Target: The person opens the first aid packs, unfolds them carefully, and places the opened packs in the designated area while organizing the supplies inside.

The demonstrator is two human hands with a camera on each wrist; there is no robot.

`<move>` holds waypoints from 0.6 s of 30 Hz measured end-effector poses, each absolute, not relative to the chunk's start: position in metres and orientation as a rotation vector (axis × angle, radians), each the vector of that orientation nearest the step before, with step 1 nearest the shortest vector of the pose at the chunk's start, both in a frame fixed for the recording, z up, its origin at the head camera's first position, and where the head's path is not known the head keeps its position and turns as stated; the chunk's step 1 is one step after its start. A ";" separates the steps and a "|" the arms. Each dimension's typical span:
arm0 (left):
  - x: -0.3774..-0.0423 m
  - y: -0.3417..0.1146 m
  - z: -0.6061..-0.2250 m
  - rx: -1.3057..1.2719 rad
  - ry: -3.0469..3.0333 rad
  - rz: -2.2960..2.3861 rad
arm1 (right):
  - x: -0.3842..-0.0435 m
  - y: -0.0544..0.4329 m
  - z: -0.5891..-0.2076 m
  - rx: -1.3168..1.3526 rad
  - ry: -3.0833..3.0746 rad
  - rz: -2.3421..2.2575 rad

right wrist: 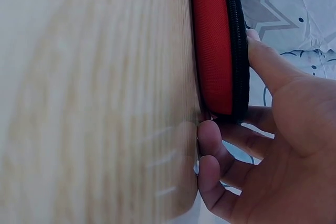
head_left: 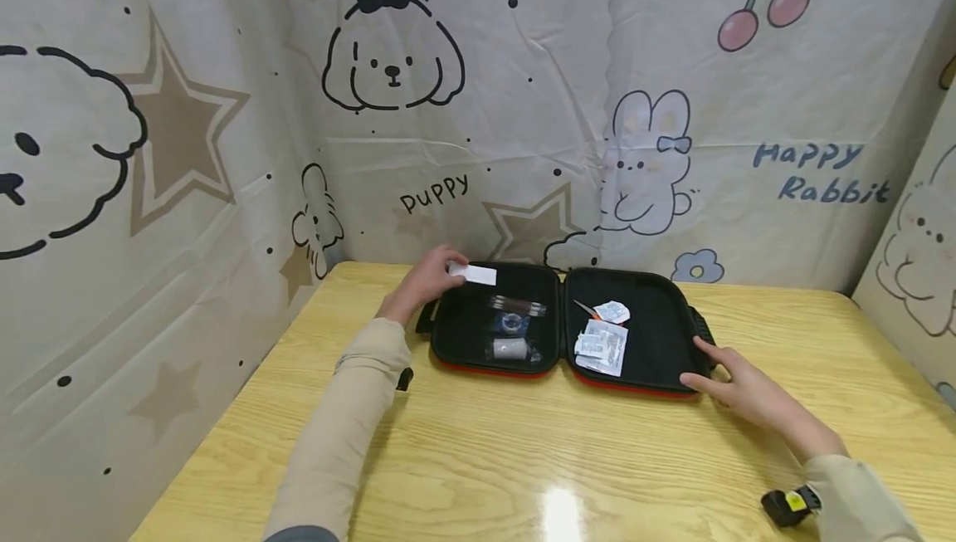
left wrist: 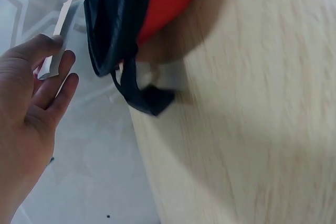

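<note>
At centre left, the left hand (head_left: 426, 284) pinches a white paper (head_left: 480, 275), long axis pointing right over the open case (head_left: 657, 334); the right hand (head_left: 750, 393), farther away, grips the case's rim

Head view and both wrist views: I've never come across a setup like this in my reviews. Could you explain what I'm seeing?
There is no robot here, just a person's two bare hands. The wide picture comes from a camera worn on the head; each close one comes from a camera on a wrist. On the wooden table lies an open black-and-red case. As the head view shows, its left half holds a white wrapped roll and a blue packet, among other things; its right half holds white packets. The left hand pinches a white folded piece at the case's far left corner. The right hand holds the case's right edge.
</note>
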State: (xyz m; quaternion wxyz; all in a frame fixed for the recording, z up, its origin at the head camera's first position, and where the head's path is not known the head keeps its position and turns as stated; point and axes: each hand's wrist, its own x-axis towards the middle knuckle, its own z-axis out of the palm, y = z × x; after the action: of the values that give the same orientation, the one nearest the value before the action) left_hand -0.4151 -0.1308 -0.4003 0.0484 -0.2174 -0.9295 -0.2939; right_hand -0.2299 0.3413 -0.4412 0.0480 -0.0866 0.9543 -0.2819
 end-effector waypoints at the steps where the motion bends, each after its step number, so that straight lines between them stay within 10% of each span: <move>1: -0.414 -0.133 -0.401 -0.651 -2.837 -0.900 | -0.230 0.341 -0.441 -0.265 2.908 -0.861; 18: -0.419 -0.139 -0.413 -0.577 -2.995 -0.727 | -0.227 0.341 -0.440 -0.260 2.894 -0.905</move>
State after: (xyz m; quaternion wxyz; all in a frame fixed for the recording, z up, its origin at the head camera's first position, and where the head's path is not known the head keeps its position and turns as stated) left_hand -0.4194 -0.1387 -0.4131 0.0031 -0.1841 -0.9552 -0.2318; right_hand -0.2272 0.3410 -0.4401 0.0489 -0.0854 0.9498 -0.2971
